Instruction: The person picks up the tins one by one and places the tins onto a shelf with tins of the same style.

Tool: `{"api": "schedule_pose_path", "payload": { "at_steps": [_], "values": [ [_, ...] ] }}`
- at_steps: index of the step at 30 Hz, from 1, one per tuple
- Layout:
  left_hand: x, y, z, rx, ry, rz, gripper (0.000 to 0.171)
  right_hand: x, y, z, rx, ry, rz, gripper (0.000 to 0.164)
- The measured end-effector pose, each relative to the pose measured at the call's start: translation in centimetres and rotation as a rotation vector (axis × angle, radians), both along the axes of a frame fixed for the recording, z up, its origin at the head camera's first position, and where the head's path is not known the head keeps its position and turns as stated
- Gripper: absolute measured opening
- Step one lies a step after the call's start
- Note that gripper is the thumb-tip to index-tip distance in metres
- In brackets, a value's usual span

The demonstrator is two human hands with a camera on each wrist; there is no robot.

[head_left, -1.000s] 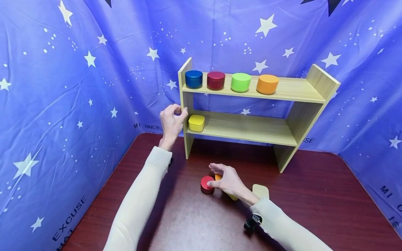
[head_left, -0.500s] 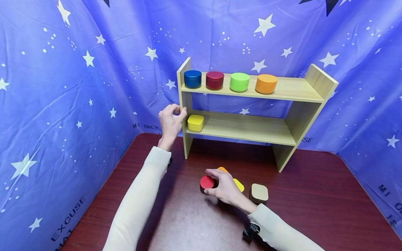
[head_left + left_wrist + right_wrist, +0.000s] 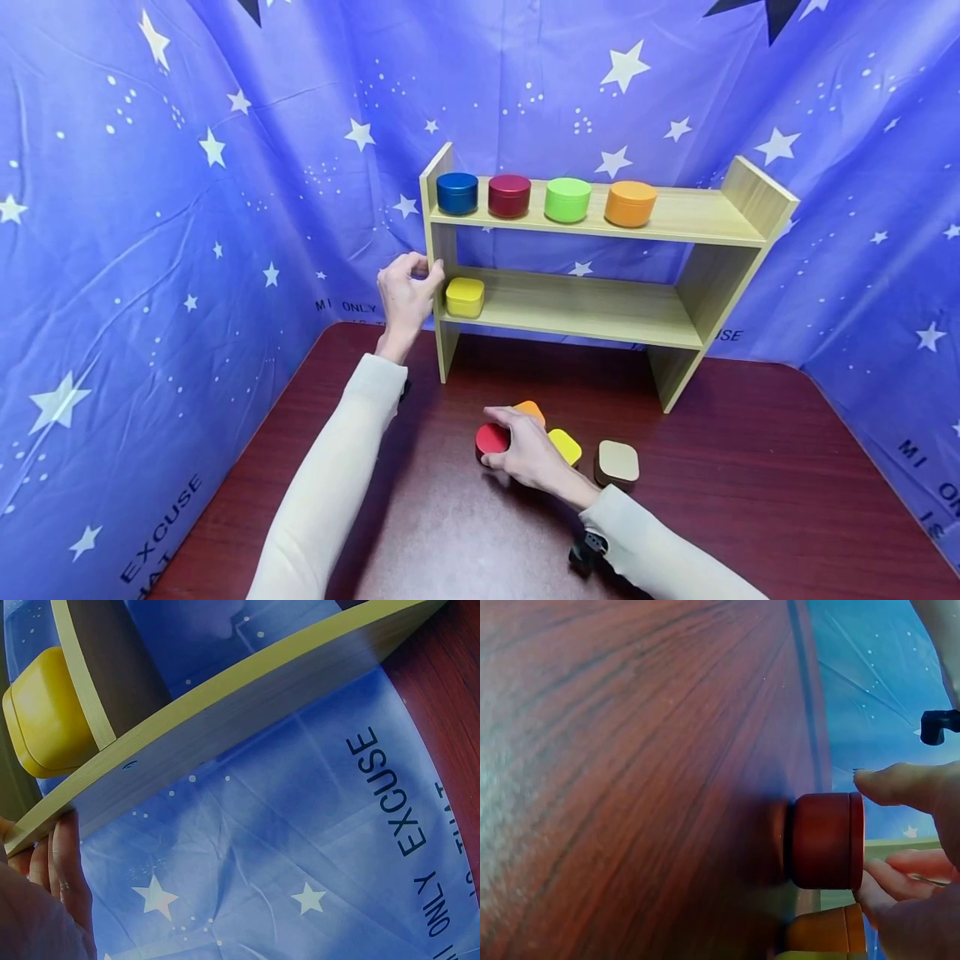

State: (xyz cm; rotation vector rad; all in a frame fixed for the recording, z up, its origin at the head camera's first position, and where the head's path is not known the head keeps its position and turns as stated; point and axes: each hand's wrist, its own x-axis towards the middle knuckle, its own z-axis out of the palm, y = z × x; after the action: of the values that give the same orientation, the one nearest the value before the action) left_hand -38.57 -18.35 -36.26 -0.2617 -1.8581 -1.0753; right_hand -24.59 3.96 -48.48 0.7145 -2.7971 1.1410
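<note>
So, going left to right: the left hand (image 3: 407,296), left of centre, has its fingers and thumb narrowed on the front edge of the shelf (image 3: 585,308). If that hand tugs or twists, I'd worry about the shelf shifting and jolting the tins on it. Just inside that edge is a yellow tin (image 3: 465,298) on the lower board, and above, upper centre, the blue tin (image 3: 457,193), dark red tin (image 3: 509,197), green tin (image 3: 567,200) and orange tin (image 3: 631,204) line the top board. They look close to the front, so a bump could send one over. Lower centre, the red tin (image 3: 491,438) sits on the table (image 3: 427,517), with the right hand (image 3: 528,450) curled round its lid, though I can't tell how firmly. The hold looks high, so a pull might lift only the lid if it's loose. Just right are a second orange tin (image 3: 532,412) and a second yellow tin (image 3: 565,447), near enough for knuckles to knock, then a beige tin (image 3: 618,462) farther right.
</note>
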Motion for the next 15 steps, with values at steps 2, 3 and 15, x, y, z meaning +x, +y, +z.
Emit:
{"api": "schedule_pose_path", "payload": {
  "at_steps": [2, 3, 15],
  "values": [
    [0.03, -0.01, 0.00, 0.002, -0.002, -0.002, 0.025, 0.01, -0.08, -0.01, 0.010, 0.008, 0.011, 0.069],
    [0.04, -0.02, -0.01, 0.001, -0.003, -0.002, 0.025, 0.00, -0.10, -0.02, 0.012, 0.009, 0.017, 0.069],
    [0.00, -0.05, -0.09, -0.001, -0.009, -0.005, 0.025, -0.15, 0.26, -0.24, 0.049, -0.006, 0.068, 0.063]
  ]
}}
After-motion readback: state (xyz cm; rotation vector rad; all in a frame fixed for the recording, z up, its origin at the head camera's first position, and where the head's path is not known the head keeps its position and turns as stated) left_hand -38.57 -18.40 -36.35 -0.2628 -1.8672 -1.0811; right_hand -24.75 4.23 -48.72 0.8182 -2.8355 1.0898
